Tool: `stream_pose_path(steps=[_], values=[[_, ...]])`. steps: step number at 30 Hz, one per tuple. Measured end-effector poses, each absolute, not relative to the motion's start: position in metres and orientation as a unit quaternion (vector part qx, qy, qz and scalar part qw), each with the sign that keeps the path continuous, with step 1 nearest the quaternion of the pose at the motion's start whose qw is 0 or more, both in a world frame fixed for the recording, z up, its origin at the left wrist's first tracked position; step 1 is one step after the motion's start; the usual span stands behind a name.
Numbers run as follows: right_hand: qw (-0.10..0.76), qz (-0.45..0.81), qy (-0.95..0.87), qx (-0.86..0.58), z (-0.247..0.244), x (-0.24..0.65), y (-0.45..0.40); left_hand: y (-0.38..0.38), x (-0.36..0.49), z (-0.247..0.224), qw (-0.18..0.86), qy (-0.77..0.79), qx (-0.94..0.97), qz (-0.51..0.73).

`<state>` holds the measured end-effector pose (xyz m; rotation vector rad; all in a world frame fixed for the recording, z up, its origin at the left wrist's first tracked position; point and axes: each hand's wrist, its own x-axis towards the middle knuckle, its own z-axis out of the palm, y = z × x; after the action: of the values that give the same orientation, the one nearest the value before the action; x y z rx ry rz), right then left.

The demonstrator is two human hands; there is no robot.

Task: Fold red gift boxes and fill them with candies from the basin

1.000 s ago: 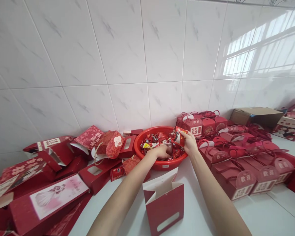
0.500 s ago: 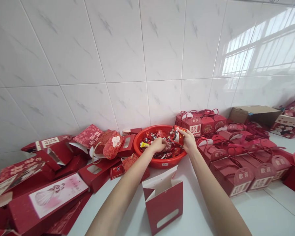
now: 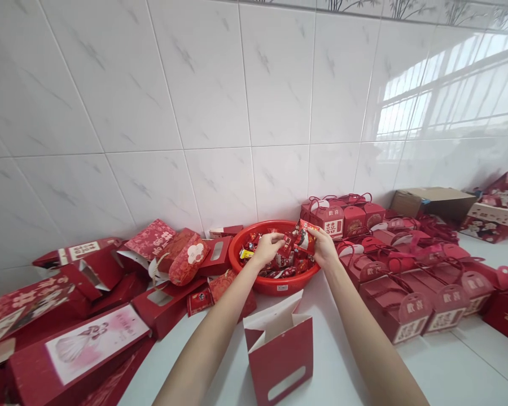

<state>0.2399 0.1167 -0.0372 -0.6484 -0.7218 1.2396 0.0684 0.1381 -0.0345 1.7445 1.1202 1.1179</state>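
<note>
Over a red plastic basin [image 3: 275,286] full of wrapped candies, both my hands are at work. My left hand [image 3: 270,248] pinches a small red wrapped candy [image 3: 287,243] above the pile. Close beside it, my right hand [image 3: 325,249] grips a red candy packet [image 3: 306,235] with a dark and white print, near the basin's right rim. Between my forearms an open red gift box [image 3: 281,355] stands upright on the white surface, its white inside showing at the top and a window slot low on its front.
To the left lie heaped red gift boxes [image 3: 82,349], with a red packet [image 3: 200,300] near the basin. Rows of red handled boxes [image 3: 402,304] stand on the right. Behind them is a cardboard box [image 3: 436,197]. A white tiled wall [image 3: 211,84] rises at the back.
My left hand has lifted out of the candy pile with a small red candy and come nearer my right hand. The right hand keeps its packet. The view has tilted slightly upward.
</note>
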Motion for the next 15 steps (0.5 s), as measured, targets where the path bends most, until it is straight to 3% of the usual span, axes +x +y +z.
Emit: stream_pose_path(steps=[8, 15], values=[[0.628, 0.613, -0.405, -0.258, -0.001, 0.222, 0.079, 0.079, 0.036, -0.011, 0.414, 0.381, 0.611, 0.557], [0.598, 0.569, -0.519, -0.222, 0.040, 0.208, 0.028, 0.016, 0.019, 0.024, 0.414, 0.335, 0.615, 0.582]])
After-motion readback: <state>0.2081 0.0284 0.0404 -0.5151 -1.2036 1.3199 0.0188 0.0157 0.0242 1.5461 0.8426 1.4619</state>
